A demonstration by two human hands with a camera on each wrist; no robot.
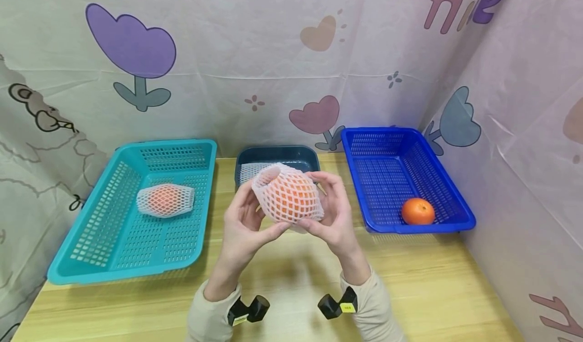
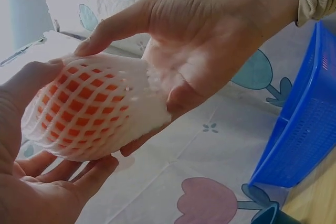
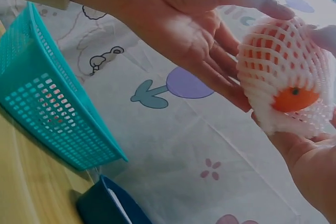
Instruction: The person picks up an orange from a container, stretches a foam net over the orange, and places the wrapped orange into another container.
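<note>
Both hands hold an orange in a white foam net sleeve point(image 1: 293, 195), raised above the table in the head view. My left hand point(image 1: 243, 220) grips its left side, the thumb low at the front. From the right, my right hand point(image 1: 338, 213) grips the other side, its thumb near the left one. Orange skin point(image 3: 294, 99) with a small stem mark shows through the sleeve's open end in the right wrist view. In the left wrist view the foam net point(image 2: 79, 108) bulges round the fruit, and its narrower end lies against the right hand's palm.
A teal basket point(image 1: 132, 273) at the left contains another netted orange point(image 1: 165, 200). At the right, a blue basket point(image 1: 437, 180) contains a bare orange point(image 1: 418, 211). Behind the hands, a small dark tray point(image 1: 278, 150) holds white foam nets point(image 1: 250, 170). A printed cloth point(image 1: 218, 53) hangs behind the table.
</note>
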